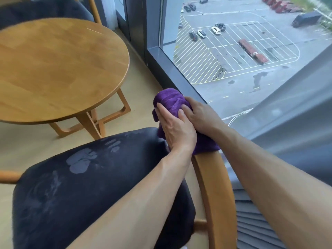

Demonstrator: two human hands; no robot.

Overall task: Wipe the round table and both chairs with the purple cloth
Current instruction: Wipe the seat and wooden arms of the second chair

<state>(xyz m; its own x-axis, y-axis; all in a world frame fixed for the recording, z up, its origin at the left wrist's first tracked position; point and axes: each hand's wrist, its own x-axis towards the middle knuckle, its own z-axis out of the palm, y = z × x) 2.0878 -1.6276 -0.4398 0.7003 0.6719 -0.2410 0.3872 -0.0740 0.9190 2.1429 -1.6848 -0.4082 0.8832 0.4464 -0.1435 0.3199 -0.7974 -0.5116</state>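
The near chair (pixel 100 187) fills the foreground, its dark seat marked with pale streaks and what look like handprints, and everything else sits relative to it: the cloth (pixel 170 103) is bunched over the top end of the chair's wooden arm (pixel 213 186), on its window side; the table (pixel 53 69) stands beyond the seat, well apart from the cloth; the far chair (pixel 45 9) shows only as a dark cushion behind the table. The left hand (pixel 176 128) lies on the cloth with its fingers curled round the wad, and the right hand (pixel 201 115) presses beside it, fingers bent over the fabric, so both grip the cloth against the arm. I judge this to be the wipe of the near chair's frame, with the far chair's state impossible to tell. The risk is that the thick bunch rides over the arm without full contact, leaving its underside and lower length untouched; the seat's nap may also keep showing marks if stroked against the grain
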